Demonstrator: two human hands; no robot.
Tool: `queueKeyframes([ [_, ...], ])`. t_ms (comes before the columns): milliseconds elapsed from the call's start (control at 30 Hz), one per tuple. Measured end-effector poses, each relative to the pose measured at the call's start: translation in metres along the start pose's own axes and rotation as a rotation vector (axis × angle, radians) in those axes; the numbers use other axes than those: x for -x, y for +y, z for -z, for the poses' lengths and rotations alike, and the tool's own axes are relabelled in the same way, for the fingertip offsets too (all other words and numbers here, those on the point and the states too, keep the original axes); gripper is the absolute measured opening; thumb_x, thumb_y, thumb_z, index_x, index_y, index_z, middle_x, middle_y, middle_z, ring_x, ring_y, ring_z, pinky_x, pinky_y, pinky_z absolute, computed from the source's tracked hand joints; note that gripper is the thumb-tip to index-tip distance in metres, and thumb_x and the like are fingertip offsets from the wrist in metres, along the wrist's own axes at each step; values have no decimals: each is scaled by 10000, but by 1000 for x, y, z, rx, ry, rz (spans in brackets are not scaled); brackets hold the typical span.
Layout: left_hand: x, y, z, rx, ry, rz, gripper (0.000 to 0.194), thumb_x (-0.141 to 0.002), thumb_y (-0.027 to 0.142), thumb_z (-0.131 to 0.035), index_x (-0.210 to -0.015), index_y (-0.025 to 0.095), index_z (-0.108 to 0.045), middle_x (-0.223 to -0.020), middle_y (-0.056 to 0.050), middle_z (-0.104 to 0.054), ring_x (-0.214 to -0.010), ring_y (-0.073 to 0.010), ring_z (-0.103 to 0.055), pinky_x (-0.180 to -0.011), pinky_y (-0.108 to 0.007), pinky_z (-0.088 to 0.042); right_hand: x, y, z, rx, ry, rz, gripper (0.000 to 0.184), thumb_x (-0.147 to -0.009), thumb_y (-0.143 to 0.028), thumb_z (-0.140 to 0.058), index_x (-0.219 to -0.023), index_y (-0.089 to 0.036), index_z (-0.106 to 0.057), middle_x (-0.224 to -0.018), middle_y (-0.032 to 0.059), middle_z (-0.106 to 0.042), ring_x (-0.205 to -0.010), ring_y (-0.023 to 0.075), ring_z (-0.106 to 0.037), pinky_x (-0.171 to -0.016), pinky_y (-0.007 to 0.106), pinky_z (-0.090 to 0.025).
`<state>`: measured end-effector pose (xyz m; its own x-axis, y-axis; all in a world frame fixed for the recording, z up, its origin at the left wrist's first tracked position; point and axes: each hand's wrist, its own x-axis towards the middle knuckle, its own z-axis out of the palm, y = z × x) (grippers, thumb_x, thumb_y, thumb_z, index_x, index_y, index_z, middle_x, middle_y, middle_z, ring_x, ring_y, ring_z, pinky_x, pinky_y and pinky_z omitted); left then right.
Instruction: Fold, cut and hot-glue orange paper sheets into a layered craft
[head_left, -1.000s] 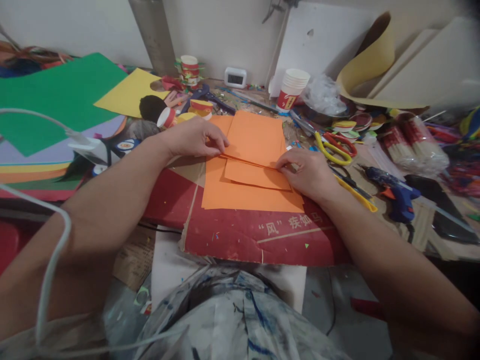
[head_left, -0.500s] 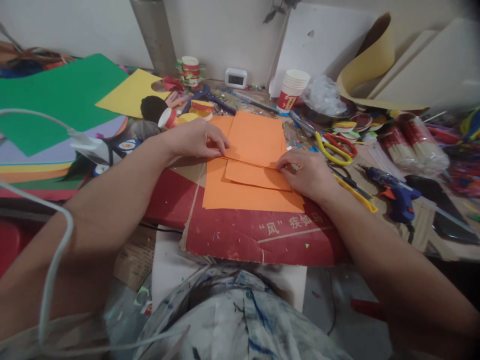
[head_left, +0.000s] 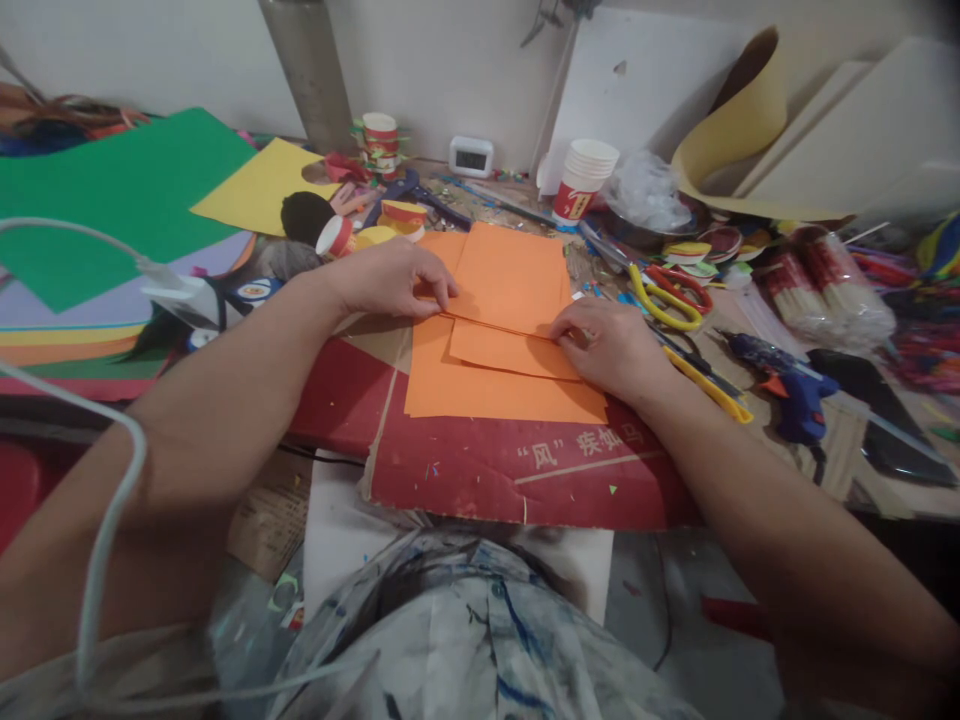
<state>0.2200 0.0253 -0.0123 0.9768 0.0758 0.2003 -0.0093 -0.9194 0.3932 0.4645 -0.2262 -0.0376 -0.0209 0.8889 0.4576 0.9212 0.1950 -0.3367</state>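
Observation:
Pieces of orange paper (head_left: 512, 278) lie overlapping on a red cardboard sheet (head_left: 465, 470). The near edge of the upper piece is pinched at its left corner by my left hand (head_left: 397, 280) and at its right corner by my right hand (head_left: 611, 345). That edge sits slightly raised over a smaller orange strip (head_left: 510, 352). Beneath them a larger orange sheet (head_left: 495, 394) extends toward me. Both hands are closed, thumbs against fingertips.
Right of the paper lie yellow-handled scissors (head_left: 679, 318), a yellow cutter (head_left: 709, 385), a blue glue gun (head_left: 799, 390) and a black phone (head_left: 877, 415). Paper cups (head_left: 586, 180) and a small clock (head_left: 472, 157) stand behind. Coloured sheets (head_left: 142, 190) and a white cable (head_left: 135, 470) are left.
Almost nothing differs. Both hands keep their pinch on the orange paper, and the whole view has shifted only very slightly.

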Motion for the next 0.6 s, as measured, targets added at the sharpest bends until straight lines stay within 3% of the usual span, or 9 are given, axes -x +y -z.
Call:
queueKeyframes([
  [267, -1, 1, 0, -26, -14, -32, 202, -856, 314, -648, -843, 231, -832, -1124, -41, -833, -1034, -185, -759, -956, -283, -552, 0, 1, -1, 13, 0, 12, 238, -771, -33, -609, -780, -248, -712, -861, 49, -770, -842, 240, -730, -815, 392, -577],
  [600, -2, 2, 6, -13, -79, -34, 157, -840, 298, -699, -856, 229, -839, -1158, -79, -825, -1062, -212, -755, -982, -303, -551, 0, 2, 1, -57, -28, -13, 293, -732, -14, -530, -734, -240, -716, -859, 49, -775, -833, 230, -734, -822, 383, -588],
])
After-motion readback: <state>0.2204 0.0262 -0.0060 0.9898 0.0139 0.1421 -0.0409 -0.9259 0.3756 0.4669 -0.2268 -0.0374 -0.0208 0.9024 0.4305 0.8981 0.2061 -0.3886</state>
